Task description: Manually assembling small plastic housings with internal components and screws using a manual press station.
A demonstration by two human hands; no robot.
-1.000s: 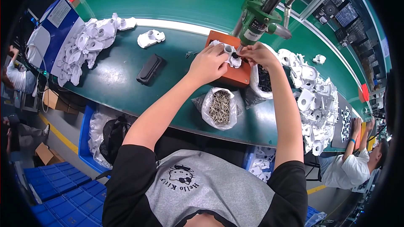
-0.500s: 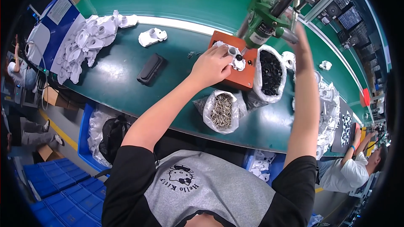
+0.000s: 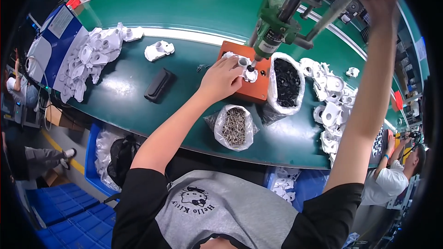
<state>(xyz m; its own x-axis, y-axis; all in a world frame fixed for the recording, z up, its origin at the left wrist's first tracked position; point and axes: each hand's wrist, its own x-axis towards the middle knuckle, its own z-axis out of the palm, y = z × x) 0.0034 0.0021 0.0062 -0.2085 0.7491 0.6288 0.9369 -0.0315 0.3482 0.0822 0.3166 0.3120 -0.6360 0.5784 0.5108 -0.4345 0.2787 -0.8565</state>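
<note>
- Bag (image 3: 239, 147) of silver screws or pins (too small to tell) (image 3: 234, 127): clear plastic, open top, by bench (image 3: 124, 106) near edge, just in front of orange fixture block.
- Glasses case (image 3: 159, 84), black, closed: mid-bench, left of fixture, well apart from it.
- Left hand (image 3: 220, 77): reaches in from near-left. Fingers curled over left portion of white plastic housing (image 3: 251, 76), thumb along its near side. Gap taken up by the part, hand closed onto it.
- Housing: seated on orange fixture block (image 3: 254, 91), toward bench far edge. Long axis diagonal, far-left to near-right; near-right end clear of fingers.
- Key relation: black cap (image 3: 250, 68) on that free end, directly under green press (image 3: 270, 41) ram tip. Looks touching, can't confirm. Cap lies right of left fingertips; left hand is the nearer one by far.
- Second bag (image 3: 284, 109), white, full of black plastic pieces (image 3: 286, 83): just right of fixture.
- Right hand (image 3: 378, 2): raised beyond bench right side, at outer end of press lever (image 3: 332, 16). Motion-blurred; can't tell how tightly it's closed.
- White housings heaped at bench right end (image 3: 333, 110) and left end (image 3: 92, 55); loose housing (image 3: 159, 50) near far edge, left.
</note>
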